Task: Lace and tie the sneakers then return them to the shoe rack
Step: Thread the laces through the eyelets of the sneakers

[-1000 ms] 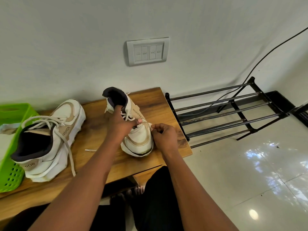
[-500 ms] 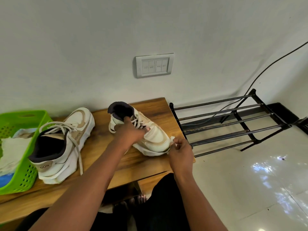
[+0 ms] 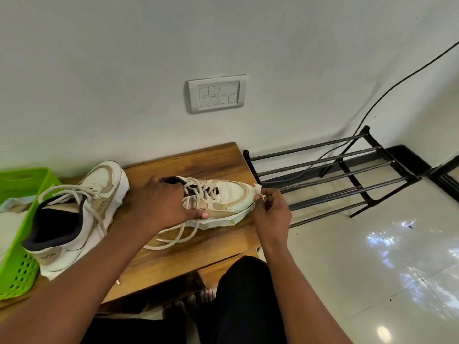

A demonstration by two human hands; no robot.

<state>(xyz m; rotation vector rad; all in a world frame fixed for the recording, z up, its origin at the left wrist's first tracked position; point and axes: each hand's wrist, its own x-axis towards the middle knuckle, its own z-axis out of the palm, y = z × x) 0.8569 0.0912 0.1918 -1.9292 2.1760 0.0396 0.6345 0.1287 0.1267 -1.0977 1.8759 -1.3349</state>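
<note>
Here the right-hand sneaker [image 3: 223, 199] lies on its sole along the wooden table [image 3: 188, 247], toe pointing toward the black metal shoe rack [image 3: 330, 175] that stands on the floor just beside the table's end. The left hand [image 3: 169, 204] is clamped over the sneaker's heel and collar, thumb pressed against the side near the lettering. The right hand [image 3: 272, 214] has its fingers pinched together at the toe tip, closed on the front edge of the shoe. Its laces [image 3: 173, 234] are threaded through the eyelets but untied, the loose ends trailing in loops across the table toward the person. The other sneaker [image 3: 74, 214] stands to the left, heel nearest the camera, its laces slack too, just beside a green plastic basket [image 3: 17, 274].
</note>
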